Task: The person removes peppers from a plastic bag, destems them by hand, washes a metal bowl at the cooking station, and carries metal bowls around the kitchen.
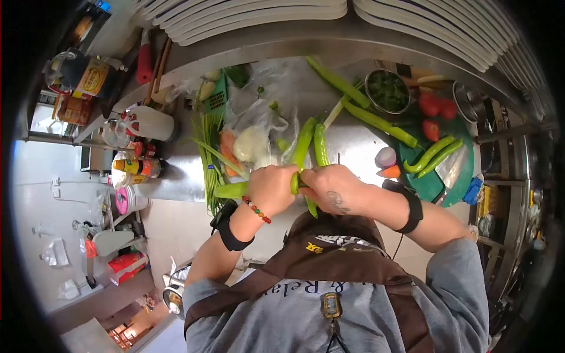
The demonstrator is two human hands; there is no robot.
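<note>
Gripping green pepper (295,183), both hands (272,187) (332,185), shirt (365,306) ("& Rela")

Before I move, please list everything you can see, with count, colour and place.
Plates: many, white, far side
Bottles: several, mixed colours, left
Spring onions: one bunch, green, counter left
White vegetable: one, white, counter
Greens: one bowlful, green, far side
Onion: one, purple, beside board
Carrot piece: one, orange, by board
Board: one, green, right
Tomatoes: three, red, board
Long peppers: several, green, hands, counter, board
Edge items: too unclear to count
Left hand: one, on long peppers
Right hand: one, on long peppers
</note>
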